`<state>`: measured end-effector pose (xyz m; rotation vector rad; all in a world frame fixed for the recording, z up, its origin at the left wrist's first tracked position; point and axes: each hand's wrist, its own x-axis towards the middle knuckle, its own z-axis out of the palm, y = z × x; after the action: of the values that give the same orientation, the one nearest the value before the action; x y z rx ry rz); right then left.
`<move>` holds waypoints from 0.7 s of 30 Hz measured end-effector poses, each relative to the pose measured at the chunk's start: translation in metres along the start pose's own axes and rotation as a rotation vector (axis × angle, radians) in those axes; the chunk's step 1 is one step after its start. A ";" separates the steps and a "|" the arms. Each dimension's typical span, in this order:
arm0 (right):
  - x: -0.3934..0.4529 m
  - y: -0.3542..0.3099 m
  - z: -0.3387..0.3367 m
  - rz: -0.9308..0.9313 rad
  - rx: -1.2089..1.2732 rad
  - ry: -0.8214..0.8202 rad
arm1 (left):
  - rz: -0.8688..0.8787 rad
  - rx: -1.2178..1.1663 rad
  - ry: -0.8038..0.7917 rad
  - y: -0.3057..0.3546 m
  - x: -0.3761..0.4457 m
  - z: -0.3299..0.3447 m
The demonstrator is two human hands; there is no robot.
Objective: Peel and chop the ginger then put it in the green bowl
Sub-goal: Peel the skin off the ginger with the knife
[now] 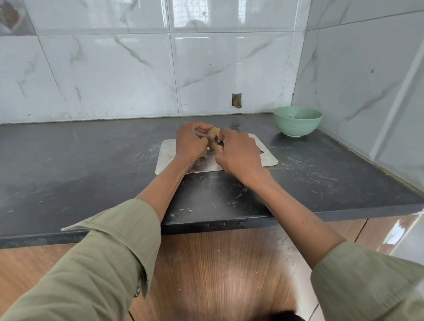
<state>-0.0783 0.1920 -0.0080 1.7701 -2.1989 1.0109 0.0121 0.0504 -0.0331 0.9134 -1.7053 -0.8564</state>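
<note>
The ginger (213,141) is held above the metal cutting board (267,156), pinched in the curled fingers of the left hand (191,142). A small dark-handled tool, judged to be a knife (219,143), is gripped in the right hand (239,153) and laid against the ginger; a pale strip by the left hand may be its blade, though this cannot be told for certain.

The main risk is judged to be a slip: the two hands are touching, so the left fingers could be nicked if the blade skids off the knobbly skin. The ginger could also be dropped if the pinch is loosened.

The board is set near the middle of the dark table (83,168), well back from the front edge, so anything dropped would likely be caught. The green bowl (297,120) stands apart to the right, close to the corner where the tiled walls (357,82) meet; little room is left behind it, while open table is seen to the left.
</note>
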 end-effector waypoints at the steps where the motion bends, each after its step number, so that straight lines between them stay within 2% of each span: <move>1: 0.000 0.000 0.001 -0.003 -0.008 0.000 | 0.001 0.001 -0.003 0.000 0.000 0.000; 7: -0.008 0.008 0.000 -0.035 -0.118 0.019 | 0.028 -0.006 -0.001 -0.004 0.002 0.000; 14: -0.001 -0.004 -0.002 -0.042 -0.086 -0.029 | 0.053 0.048 0.008 -0.002 0.002 0.001; 21: -0.014 0.013 0.005 -0.044 -0.109 -0.024 | 0.071 0.088 0.017 0.000 0.001 0.001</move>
<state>-0.0844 0.2012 -0.0245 1.7834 -2.1742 0.8479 0.0114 0.0491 -0.0331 0.9101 -1.7615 -0.7298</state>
